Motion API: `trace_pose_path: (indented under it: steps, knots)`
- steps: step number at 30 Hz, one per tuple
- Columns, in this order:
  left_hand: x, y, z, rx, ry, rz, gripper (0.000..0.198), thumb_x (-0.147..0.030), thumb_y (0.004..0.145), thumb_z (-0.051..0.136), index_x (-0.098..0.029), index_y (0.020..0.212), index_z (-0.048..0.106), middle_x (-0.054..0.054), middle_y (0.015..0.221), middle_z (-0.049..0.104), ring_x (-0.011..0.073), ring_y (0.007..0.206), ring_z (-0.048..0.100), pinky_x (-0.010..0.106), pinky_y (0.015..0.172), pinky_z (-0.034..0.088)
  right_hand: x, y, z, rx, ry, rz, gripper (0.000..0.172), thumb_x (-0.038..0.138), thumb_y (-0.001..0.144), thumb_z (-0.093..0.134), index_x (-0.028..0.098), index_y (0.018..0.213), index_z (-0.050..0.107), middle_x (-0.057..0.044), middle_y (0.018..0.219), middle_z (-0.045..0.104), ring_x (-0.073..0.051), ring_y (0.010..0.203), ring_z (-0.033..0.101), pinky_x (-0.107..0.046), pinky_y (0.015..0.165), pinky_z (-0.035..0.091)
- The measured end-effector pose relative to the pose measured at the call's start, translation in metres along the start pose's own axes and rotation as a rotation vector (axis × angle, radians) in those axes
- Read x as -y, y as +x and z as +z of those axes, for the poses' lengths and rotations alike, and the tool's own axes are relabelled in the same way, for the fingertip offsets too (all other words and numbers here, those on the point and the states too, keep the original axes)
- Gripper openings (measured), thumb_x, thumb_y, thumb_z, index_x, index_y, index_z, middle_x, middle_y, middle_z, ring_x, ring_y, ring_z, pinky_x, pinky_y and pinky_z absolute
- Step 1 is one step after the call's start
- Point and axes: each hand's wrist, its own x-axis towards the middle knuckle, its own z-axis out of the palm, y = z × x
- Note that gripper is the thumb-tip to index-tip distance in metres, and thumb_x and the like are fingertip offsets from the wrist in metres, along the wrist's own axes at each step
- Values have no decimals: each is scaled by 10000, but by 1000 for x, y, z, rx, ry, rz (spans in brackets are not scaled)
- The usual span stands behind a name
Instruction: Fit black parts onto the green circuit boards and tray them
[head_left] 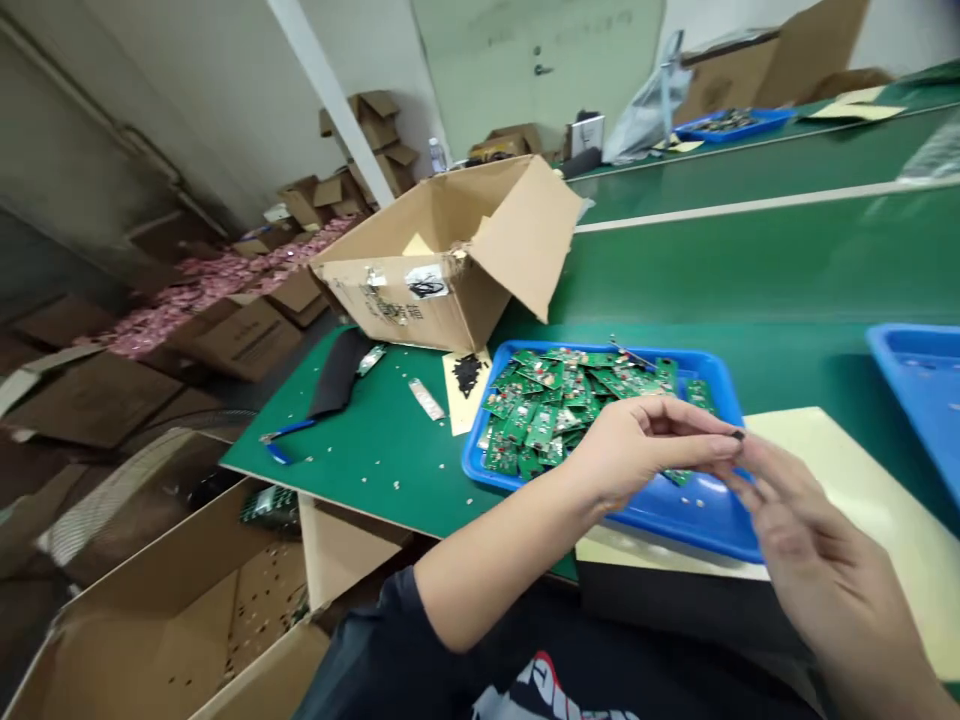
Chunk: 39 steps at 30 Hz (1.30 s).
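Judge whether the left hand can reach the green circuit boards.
Likely yes: the boards lie exposed in the blue plastic tray near the left hand, though it holds a small dark piece.

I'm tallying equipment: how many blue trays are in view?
3: near tray with green boards, right tray cut off by the picture's edge, far tray at the back. Others may be hidden.

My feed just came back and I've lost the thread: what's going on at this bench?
The left hand pinches a small dark piece, with the right hand meeting it at the right end of a blue tray. Green circuit boards are heaped in the tray, mostly toward its left. Left of the tray, small black parts lie on a yellow sheet, near an open cardboard box.
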Motion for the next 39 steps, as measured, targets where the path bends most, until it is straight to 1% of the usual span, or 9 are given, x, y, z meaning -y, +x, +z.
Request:
trace_pose_path:
  steps: [4,9,14,19,25,30,32,35,39]
  knots:
    - [-21,-33,-31,-141,152,37,396,-324,483,902,-120,737,677,-17,663,651,74,631,612,240,704,505,5,13,31,143,-166,-93,413,411,943,503,356,1350,537,-47,1476,443,-292,1330,474,-441,1013,507]
    - [-59,-57,-95,-517,687,40,221,-188,692,774,-128,891,700,20,780,682,117,718,647,270,740,543,-3,23,34,42,-316,-4,656,468,889,573,286,1479,353,-121,1406,483,-297,1158,605,-500,972,525]
    - [-92,-34,-181,-821,980,-89,313,-320,919,600,-145,1179,587,92,1170,622,211,993,636,410,838,556,-6,20,11,-5,-473,65,470,521,891,531,250,1272,575,-106,1310,568,-318,1188,572,-546,1020,464]
    - [-94,-8,-217,-917,1240,-226,350,-339,924,591,-158,1222,568,97,1234,595,233,1045,621,433,866,548,4,1,-10,125,-491,-70,179,333,919,552,235,1027,655,-67,1044,689,-207,960,673,-333,836,556]
    - [-103,-7,-212,-955,1542,-141,267,-298,872,652,-116,1067,629,108,1088,643,272,1036,614,445,900,516,21,-25,10,435,-453,-287,166,183,945,493,179,928,658,-72,833,698,-150,738,658,-267,660,561]
    - [-80,-50,-162,-883,1687,142,137,-276,878,558,-154,855,615,86,861,646,244,895,607,400,870,482,15,-37,55,424,-603,-404,188,114,920,503,141,956,685,-106,892,694,-176,747,624,-290,632,540]
    - [-53,-77,-133,-740,1703,206,142,-289,869,554,-175,817,620,54,819,656,196,786,615,341,786,510,9,-41,65,399,-648,-395,179,104,904,531,140,951,699,-118,901,690,-187,754,616,-309,644,533]
    - [0,-113,-102,-223,1679,481,157,-255,900,529,-176,831,645,57,832,697,184,824,657,317,777,549,3,-48,69,363,-699,-374,168,146,905,558,151,964,715,-131,925,687,-213,810,623,-347,688,533]
    - [60,-135,-94,-77,1669,569,251,-305,917,567,-152,1108,626,120,1100,719,241,1122,649,385,935,551,0,-61,67,313,-734,-355,205,173,917,546,170,1036,712,-145,1096,688,-259,999,631,-411,831,532]
